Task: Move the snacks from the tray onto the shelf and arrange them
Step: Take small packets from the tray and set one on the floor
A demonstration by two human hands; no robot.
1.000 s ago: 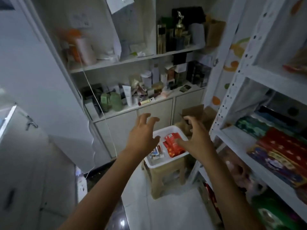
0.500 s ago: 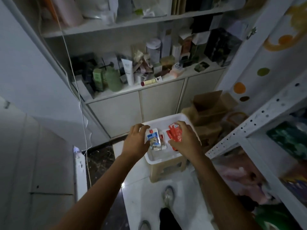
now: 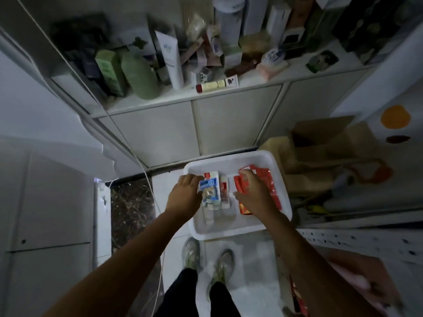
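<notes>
Left hand (image 3: 185, 196) gripping blue-white pouch (image 3: 210, 188), right hand (image 3: 253, 195) clutching glossy red packets (image 3: 272, 191), white tray (image 3: 229, 232)

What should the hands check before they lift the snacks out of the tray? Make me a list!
1. Left hand grips the blue-and-white packet: ok.
2. Right hand has its fingers curled over the red packets: ok.
3. Every red packet is caught in that grip: cannot tell, the hand hides them.
4. All snacks lie inside the rim of the tray: ok.
5. Tray will be emptied by this lift: not ok, a red-labelled packet lies between the hands, held by neither.
6. Free space on the shelf at the right: cannot tell, only its edge shows.
</notes>
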